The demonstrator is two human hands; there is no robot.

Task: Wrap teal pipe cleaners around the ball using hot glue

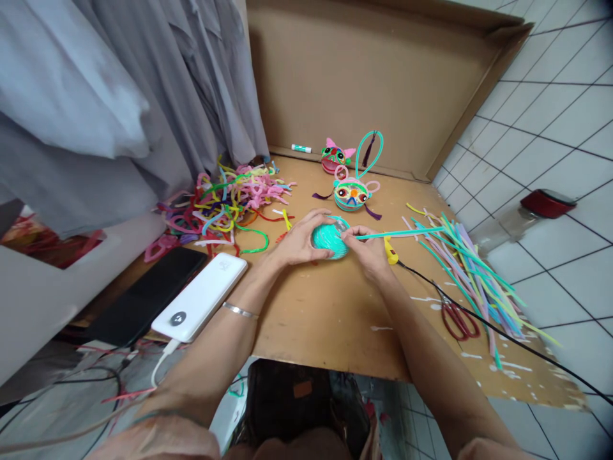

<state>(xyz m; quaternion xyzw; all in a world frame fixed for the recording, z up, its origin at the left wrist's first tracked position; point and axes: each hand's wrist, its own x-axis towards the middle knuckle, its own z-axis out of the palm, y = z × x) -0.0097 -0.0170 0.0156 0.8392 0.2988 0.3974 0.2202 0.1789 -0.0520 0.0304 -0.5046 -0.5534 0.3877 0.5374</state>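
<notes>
My left hand point(305, 238) curls around a ball wrapped in turquoise pipe cleaner point(329, 239), held just above the wooden table. A greyish patch shows near the top of the ball, where the wrapping leaves it uncovered. With thumb and fingers pinched, my right hand point(366, 248) grips a turquoise pipe cleaner point(402, 232) against the ball's right side. That stem's long free end stretches out to the right. Behind the ball sits a finished-looking animal head point(353, 193) with pink ring ears, dark tassels and a turquoise loop. A second, pink-eared head point(334, 157) stands farther back.
Tangled, coloured pipe cleaners point(230, 198) heap at the left; straight ones point(474, 268) lie at the right. Red-handled scissors point(458, 319), a yellow corded tool point(391, 251), a white power bank point(201, 297), a black phone point(148, 294) and a glue stick point(301, 148) are around. Cardboard point(373, 83) stands behind.
</notes>
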